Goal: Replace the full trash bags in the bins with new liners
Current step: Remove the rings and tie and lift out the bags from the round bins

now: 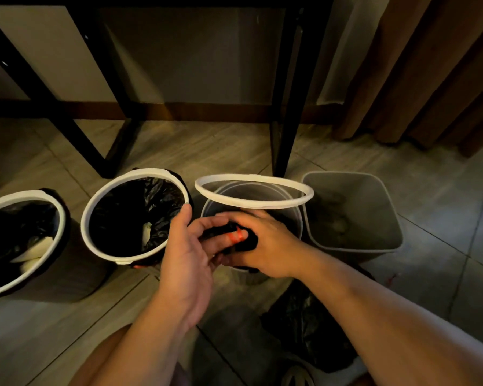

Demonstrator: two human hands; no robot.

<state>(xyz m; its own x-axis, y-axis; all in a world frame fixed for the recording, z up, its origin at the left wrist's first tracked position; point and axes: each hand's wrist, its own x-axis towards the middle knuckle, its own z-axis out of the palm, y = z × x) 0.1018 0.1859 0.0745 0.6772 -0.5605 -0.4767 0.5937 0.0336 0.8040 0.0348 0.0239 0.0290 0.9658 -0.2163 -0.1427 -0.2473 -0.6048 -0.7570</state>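
Observation:
Both my hands work a folded black liner (244,242) with a red drawstring over the third round bin (290,215). My right hand (265,243) grips the liner from the right. My left hand (187,257) pinches it from the left, with the red string looped over one finger. That bin has no bag in it, and its white ring (253,192) sits tilted on top. Two round bins to the left, one at the far left (25,240) and one in the middle (134,215), have black bags with white trash under white rings.
A grey square bin (352,213) without a liner stands at the right. A filled black bag (307,327) lies on the tiled floor under my right forearm. Black table legs (283,126) rise behind the bins, and a brown curtain (418,79) hangs at the back right.

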